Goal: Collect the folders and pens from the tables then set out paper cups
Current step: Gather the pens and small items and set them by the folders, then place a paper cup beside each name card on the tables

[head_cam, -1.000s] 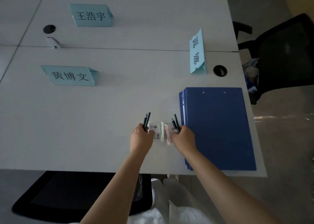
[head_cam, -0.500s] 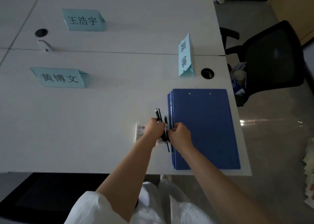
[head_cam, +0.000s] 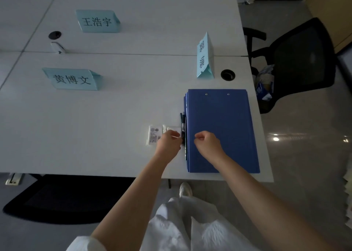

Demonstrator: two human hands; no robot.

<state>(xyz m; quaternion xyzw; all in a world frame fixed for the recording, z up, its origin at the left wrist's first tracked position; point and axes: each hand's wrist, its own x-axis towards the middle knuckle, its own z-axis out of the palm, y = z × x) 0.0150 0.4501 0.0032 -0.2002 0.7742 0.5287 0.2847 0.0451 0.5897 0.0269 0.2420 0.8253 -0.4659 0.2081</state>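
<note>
Black pens (head_cam: 182,128) lying bunched against the left edge of the blue folder stack (head_cam: 221,130) on the desk (head_cam: 95,127). Left hand (head_cam: 168,143) curled on them, seemingly pinching the barrels; right hand (head_cam: 206,143) loosely clenched over the folders, grasping nothing visible. Best to gather all pens in one grip, clear of the clear packet (head_cam: 155,134).

Table top (head_cam: 114,128): smooth matt white laminate. Blue folders (head_cam: 221,128): smooth plastic-looking covers, slight sheen, two small metal rivets near the far edge. Pens (head_cam: 182,123): dark glossy plastic. Name cards (head_cam: 73,79): matt light-blue folded paper. Packet (head_cam: 155,136): clear glossy plastic wrap. Office chair (head_cam: 302,54): black mesh back. Floor (head_cam: 304,146): polished, reflective.
</note>
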